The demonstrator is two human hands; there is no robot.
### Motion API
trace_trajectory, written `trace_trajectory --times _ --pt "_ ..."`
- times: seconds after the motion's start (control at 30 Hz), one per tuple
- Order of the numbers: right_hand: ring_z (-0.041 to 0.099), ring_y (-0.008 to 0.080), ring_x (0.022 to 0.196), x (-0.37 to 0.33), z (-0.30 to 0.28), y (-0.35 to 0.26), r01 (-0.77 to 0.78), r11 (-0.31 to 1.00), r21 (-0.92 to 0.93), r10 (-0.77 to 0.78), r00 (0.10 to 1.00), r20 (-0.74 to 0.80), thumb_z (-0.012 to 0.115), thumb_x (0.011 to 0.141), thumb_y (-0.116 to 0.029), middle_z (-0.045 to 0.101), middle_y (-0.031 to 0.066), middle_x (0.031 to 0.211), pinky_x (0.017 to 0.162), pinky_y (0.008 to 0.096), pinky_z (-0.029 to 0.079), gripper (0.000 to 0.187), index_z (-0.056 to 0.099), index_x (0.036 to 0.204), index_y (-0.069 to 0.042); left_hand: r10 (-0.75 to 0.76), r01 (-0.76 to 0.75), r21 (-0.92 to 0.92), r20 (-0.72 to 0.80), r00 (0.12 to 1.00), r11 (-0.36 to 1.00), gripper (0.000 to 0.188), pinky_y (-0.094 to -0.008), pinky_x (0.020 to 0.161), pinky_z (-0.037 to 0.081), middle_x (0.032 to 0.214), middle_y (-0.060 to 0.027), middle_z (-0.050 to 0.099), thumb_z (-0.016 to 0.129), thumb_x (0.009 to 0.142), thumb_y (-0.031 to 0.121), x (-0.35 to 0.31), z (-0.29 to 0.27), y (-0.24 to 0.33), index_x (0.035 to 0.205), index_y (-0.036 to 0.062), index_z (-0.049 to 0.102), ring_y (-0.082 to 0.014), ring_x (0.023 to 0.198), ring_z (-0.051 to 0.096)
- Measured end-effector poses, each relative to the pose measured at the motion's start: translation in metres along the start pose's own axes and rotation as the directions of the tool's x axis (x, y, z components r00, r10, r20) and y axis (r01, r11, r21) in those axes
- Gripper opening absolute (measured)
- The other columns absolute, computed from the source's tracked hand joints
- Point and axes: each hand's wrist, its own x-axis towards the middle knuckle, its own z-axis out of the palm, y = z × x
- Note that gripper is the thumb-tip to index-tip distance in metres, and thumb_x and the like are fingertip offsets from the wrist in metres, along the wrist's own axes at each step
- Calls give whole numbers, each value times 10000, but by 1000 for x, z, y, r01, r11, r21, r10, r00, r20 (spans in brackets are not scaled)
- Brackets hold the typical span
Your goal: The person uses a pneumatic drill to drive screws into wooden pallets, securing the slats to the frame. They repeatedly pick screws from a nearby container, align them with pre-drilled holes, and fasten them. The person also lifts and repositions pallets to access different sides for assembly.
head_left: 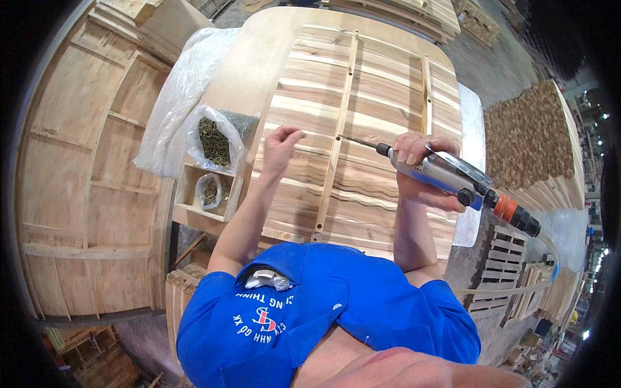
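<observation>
In my right hand (414,154) I grip a silver pneumatic screwdriver (443,174), held sideways with an orange fitting at its back. Its long thin bit points left, and the tip is at or just over a hole in a narrow wooden strip (344,97). That strip lies across a striped wooden panel (317,123). My left hand (279,150) hovers over the panel, left of the strip, thumb and fingers pinched together. Whatever may be between those fingertips is too small to make out.
An open plastic bag of screws (213,142) and a small wooden box (228,205) holding another bag sit left of the panel. A second strip (427,97) runs along its right. An air hose (550,249) trails behind the tool. Stacked wood (530,136) stands right.
</observation>
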Motion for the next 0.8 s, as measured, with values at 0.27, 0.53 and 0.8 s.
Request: trace_trajectory --times 0.27,0.53,0.8 --pt "523 216 661 16 -48 44 5 996 -89 -7 1000 -21 514 546 -826 529 105 715 651 364 438 989 409 1060 11 -155 199 -199 217 964 960 147 -160 389 271 791 -75 641 607 812 83 57 79 -25 930 -5 593 -5 448 359" --pt "523 210 650 31 -94 72 57 949 -309 -66 998 -19 427 531 -858 529 96 716 625 359 445 1012 408 1064 3 176 -402 580 406 897 708 186 -245 656 462 765 -72 638 606 796 180 134 87 -49 889 24 648 -127 710 593" --pt "505 209 597 33 -135 59 117 886 -448 -187 975 -117 335 583 -876 516 95 675 584 358 441 1004 422 1060 3 176 -420 720 392 903 552 173 -290 598 448 718 -53 620 602 785 229 224 117 -51 862 89 669 -167 678 586"
